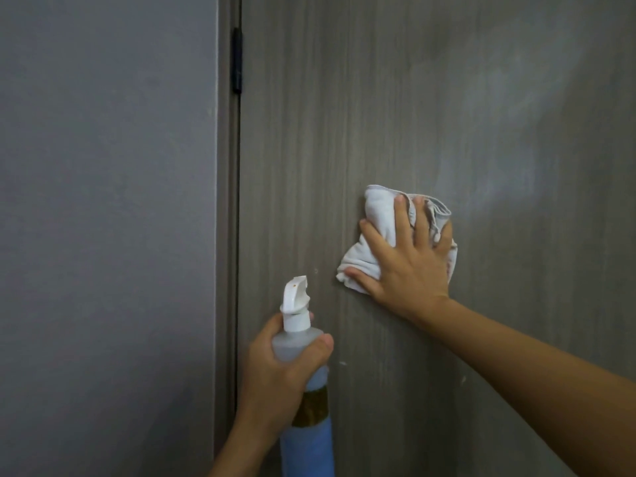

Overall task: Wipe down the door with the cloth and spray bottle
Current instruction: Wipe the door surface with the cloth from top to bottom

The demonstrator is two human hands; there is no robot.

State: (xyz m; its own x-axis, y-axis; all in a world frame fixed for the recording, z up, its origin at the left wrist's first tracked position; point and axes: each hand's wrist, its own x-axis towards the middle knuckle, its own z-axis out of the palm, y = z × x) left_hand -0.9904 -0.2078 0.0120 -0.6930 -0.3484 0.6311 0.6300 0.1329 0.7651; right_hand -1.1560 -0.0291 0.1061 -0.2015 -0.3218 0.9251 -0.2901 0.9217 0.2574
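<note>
The grey wood-grain door point(430, 98) fills the frame's right. Your right hand point(407, 259), fingers spread, presses the cloth point(378, 215) flat for even contact. Your left hand point(275, 370) grips the spray bottle point(303, 356), fingers curled, lower centre, ready.

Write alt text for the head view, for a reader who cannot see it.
A person's right hand presses a crumpled white cloth flat against a grey-brown wood-grain door. The left hand grips a spray bottle with a white trigger head near the hinge side, beside a grey wall.
</note>
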